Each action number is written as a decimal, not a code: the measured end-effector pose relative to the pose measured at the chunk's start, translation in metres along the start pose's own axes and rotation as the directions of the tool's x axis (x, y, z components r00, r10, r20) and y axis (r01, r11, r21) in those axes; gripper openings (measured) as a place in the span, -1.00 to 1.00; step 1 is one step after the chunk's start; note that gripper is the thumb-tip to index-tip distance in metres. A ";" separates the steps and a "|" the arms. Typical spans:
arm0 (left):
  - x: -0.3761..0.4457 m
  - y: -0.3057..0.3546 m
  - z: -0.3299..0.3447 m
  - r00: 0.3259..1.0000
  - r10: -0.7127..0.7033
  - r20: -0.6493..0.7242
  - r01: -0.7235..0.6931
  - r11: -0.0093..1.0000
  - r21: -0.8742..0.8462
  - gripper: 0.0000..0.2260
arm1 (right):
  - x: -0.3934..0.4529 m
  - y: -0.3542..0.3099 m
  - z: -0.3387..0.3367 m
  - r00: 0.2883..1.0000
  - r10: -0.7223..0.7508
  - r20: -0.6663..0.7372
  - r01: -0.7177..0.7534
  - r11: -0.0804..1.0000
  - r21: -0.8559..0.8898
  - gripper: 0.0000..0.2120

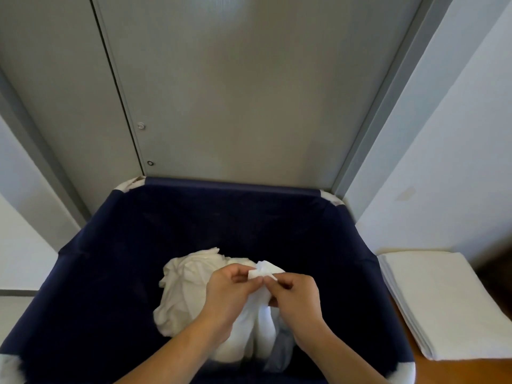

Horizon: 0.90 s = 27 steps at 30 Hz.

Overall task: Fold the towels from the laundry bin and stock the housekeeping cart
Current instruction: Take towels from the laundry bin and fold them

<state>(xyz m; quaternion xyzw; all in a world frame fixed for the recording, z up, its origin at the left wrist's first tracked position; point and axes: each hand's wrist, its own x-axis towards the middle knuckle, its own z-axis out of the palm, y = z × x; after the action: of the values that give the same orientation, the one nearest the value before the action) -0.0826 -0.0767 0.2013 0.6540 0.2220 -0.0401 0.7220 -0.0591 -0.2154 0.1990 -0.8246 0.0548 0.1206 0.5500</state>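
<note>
Both hands are pinching one white towel [263,314] at its top edge, the left hand [230,295] and right hand [296,300] meeting over the navy laundry bin [110,273]. A crumpled heap [188,289] is waiting at 9 o'clock; folded towels [443,300] are lying stacked at 3 o'clock, so the job looks partway done, and no cart is showing

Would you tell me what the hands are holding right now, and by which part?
Both the left hand and right hand pinch one white cloth towel by its top edge, above the navy fabric laundry bin.
</note>
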 end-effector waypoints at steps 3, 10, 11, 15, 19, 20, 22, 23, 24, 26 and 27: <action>-0.010 -0.006 0.012 0.996 0.081 -0.033 -0.078 0.995 0.065 -0.95 | -0.005 0.002 -0.007 0.998 0.056 0.010 -0.057 0.995 0.086 -0.81; -0.015 -0.018 0.028 0.984 0.180 0.005 -0.177 0.960 0.218 -0.89 | -0.018 0.009 -0.019 0.984 0.068 0.168 -0.099 0.977 0.187 -0.70; -0.014 -0.021 0.030 0.982 0.187 0.005 -0.182 0.951 0.249 -0.86 | -0.019 0.008 -0.023 0.977 0.051 0.207 -0.097 0.971 0.217 -0.68; -0.008 -0.028 0.033 0.979 0.200 -0.039 -0.175 0.925 0.336 -0.75 | -0.016 0.023 -0.033 0.959 0.104 0.263 -0.149 0.976 0.156 -0.61; 0.005 -0.020 0.029 0.979 0.197 -0.062 -0.167 0.933 0.319 -0.73 | -0.004 0.043 -0.045 0.966 0.143 0.217 -0.157 0.986 0.049 -0.59; 0.008 -0.014 0.029 0.977 0.205 -0.065 -0.175 0.933 0.316 -0.72 | 0.002 0.049 -0.050 0.978 0.142 0.153 -0.149 0.988 0.033 -0.65; 0.014 -0.003 0.030 0.973 0.222 -0.056 -0.194 0.930 0.311 -0.72 | 0.018 0.065 -0.062 0.995 0.084 0.055 -0.077 0.989 -0.123 -0.78; 0.015 0.005 0.030 0.973 0.227 -0.049 -0.201 0.930 0.307 -0.73 | 0.027 0.071 -0.067 0.997 0.057 0.051 -0.043 0.970 -0.241 -0.77; 0.015 0.013 0.029 0.971 0.233 -0.049 -0.208 0.930 0.303 -0.74 | 0.035 0.078 -0.072 0.997 0.036 0.066 -0.009 0.929 -0.371 -0.67; 0.014 0.030 0.028 0.964 0.260 -0.059 -0.232 0.927 0.295 -0.76 | 0.050 0.087 -0.077 0.992 0.004 0.129 0.067 0.838 -0.541 -0.45; 0.014 0.039 0.028 0.959 0.273 -0.072 -0.242 0.926 0.290 -0.76 | 0.055 0.089 -0.078 0.985 -0.016 0.174 0.114 0.813 -0.571 -0.40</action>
<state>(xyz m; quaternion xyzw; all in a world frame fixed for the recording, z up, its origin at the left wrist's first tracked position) -0.0493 -0.0954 0.2333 0.7735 0.1661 0.0608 0.6086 -0.0154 -0.3193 0.1333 -0.9416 -0.0572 0.1787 0.2795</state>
